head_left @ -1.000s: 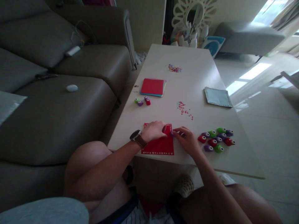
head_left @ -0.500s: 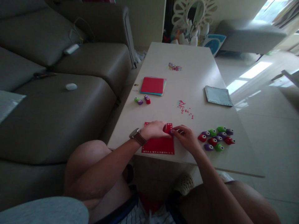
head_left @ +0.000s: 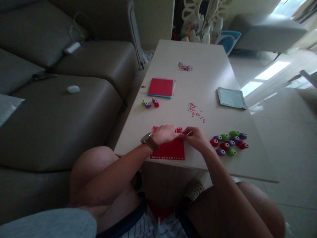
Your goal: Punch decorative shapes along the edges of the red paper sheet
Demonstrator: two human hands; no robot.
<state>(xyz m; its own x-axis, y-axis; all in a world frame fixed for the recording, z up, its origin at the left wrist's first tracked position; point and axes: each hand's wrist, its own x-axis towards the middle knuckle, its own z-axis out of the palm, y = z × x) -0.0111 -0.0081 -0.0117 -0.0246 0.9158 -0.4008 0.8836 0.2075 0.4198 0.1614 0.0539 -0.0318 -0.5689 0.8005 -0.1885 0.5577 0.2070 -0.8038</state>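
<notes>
A square of red paper [head_left: 168, 151] lies near the table's front edge, with small cut-out shapes, some of them hearts, along its borders. My left hand [head_left: 166, 133], wearing a brown-strapped watch, is over the upper part of the sheet and grips it near the right edge. Fingers of my right hand [head_left: 194, 136] close around a small purple craft punch [head_left: 182, 136] at that right edge; most of the punch is hidden by the fingers. To the right of this hand stand several red, green and purple craft punches [head_left: 231, 143] with pale round buttons.
Beyond my hands, red paper bits [head_left: 195, 113] are scattered on the white table [head_left: 205, 79]. A stack of coloured paper [head_left: 160, 87], a few more punches [head_left: 151, 103], mixed confetti [head_left: 185, 67] and a pale blue punched sheet [head_left: 231, 98] also lie there. A sofa [head_left: 81, 115] is at left.
My left hand has shifted slightly right, and the lifted bit of red paper by its fingers no longer shows. My right hand has turned over the purple punch, hiding more of it.
</notes>
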